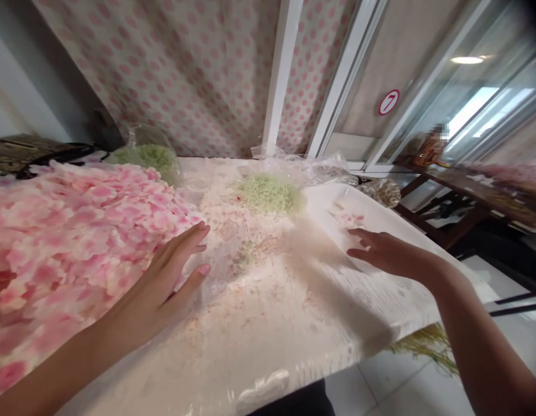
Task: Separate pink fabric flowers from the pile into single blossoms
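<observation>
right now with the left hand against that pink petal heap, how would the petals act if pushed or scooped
The pink petals look thin and loosely piled, so they would probably feel very light and floppy, sliding or scattering rather than moving as one mass. The left hand lies flat at the heap's edge on shiny clear plastic sheet, which looks slippery, so loose petals may skid. Probably easily creased.

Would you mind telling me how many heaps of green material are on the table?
2: one green heap in a clear bag at the back left behind the pink petals, another green heap loose mid-table. More may be hidden.
</observation>
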Action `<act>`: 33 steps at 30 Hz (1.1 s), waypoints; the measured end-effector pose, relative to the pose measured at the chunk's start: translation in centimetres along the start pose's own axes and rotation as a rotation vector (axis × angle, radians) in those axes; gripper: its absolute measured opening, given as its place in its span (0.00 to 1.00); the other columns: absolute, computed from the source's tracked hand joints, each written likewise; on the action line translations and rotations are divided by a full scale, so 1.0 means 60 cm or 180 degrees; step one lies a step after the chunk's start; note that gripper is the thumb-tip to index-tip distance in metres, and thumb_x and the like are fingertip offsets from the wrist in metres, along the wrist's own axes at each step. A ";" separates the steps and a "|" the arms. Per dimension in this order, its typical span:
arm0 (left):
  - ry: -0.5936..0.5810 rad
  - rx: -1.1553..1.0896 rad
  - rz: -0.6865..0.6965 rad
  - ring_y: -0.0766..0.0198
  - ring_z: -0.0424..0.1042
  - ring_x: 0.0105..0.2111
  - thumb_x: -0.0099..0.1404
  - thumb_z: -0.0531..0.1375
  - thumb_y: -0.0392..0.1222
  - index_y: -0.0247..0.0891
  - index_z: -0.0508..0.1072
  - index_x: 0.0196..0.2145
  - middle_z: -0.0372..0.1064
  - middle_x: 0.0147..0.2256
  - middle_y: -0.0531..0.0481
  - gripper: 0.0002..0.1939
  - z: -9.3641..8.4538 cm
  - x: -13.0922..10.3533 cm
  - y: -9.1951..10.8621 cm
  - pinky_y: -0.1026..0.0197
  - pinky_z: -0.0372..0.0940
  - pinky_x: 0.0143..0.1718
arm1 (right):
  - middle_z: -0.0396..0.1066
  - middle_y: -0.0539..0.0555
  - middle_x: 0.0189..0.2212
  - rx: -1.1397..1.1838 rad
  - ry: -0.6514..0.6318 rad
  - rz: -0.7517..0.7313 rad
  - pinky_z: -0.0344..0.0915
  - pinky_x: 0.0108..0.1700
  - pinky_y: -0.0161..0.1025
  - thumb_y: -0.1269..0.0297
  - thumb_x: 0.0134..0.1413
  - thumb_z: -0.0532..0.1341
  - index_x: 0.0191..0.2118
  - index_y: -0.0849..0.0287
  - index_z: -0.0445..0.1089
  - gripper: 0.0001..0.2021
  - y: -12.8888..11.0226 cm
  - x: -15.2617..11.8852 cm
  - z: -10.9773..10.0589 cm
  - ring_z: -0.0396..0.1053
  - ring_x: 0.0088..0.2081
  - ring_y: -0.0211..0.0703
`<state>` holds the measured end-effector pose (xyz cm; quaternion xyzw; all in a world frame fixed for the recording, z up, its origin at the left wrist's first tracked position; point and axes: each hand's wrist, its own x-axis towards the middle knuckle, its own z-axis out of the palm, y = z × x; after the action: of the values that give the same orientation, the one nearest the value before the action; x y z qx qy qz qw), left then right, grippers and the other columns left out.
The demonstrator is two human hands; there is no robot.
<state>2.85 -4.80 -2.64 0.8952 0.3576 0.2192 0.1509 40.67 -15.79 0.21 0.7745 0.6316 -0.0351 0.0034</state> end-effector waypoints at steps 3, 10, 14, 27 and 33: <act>0.0029 0.0041 -0.0002 0.55 0.62 0.54 0.68 0.46 0.46 0.50 0.40 0.62 0.44 0.62 0.47 0.27 -0.002 -0.001 0.004 0.49 0.55 0.56 | 0.74 0.61 0.34 -0.0039 0.0060 -0.0297 0.66 0.35 0.42 0.60 0.59 0.50 0.47 0.63 0.66 0.16 -0.016 0.004 0.002 0.72 0.35 0.50; -0.0090 0.0167 0.0063 0.53 0.58 0.56 0.68 0.46 0.45 0.46 0.43 0.61 0.46 0.62 0.43 0.26 0.003 -0.006 0.009 0.46 0.53 0.56 | 0.70 0.67 0.41 -0.0185 0.0817 -0.0412 0.62 0.45 0.53 0.70 0.58 0.51 0.48 0.66 0.64 0.13 -0.100 0.016 0.010 0.67 0.44 0.58; -0.0200 0.0356 0.0259 0.55 0.60 0.54 0.67 0.46 0.43 0.42 0.61 0.52 0.61 0.53 0.46 0.17 0.007 0.000 0.008 0.48 0.52 0.57 | 0.69 0.59 0.44 0.0264 0.1181 -0.1431 0.64 0.48 0.46 0.79 0.55 0.48 0.46 0.61 0.65 0.16 -0.192 0.025 0.018 0.66 0.46 0.48; 0.0118 0.0108 -0.0909 0.59 0.71 0.37 0.66 0.45 0.40 0.35 0.64 0.46 0.70 0.39 0.43 0.14 -0.085 0.023 -0.046 0.59 0.63 0.37 | 0.66 0.59 0.32 0.0448 0.0515 -0.1821 0.62 0.37 0.41 0.77 0.55 0.50 0.32 0.62 0.65 0.08 -0.261 0.106 0.088 0.66 0.34 0.44; -0.1237 0.0507 -0.0160 0.62 0.68 0.33 0.63 0.48 0.38 0.37 0.69 0.33 0.69 0.32 0.49 0.10 -0.078 0.026 -0.048 0.62 0.58 0.35 | 0.65 0.55 0.31 0.0846 0.0315 -0.1853 0.60 0.33 0.37 0.75 0.56 0.48 0.29 0.59 0.61 0.08 -0.246 0.098 0.083 0.65 0.32 0.41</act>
<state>-0.13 -1.17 0.60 0.9205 0.3601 0.0097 0.1512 27.17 -7.31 -4.55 0.5558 0.8158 -0.0791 -0.1386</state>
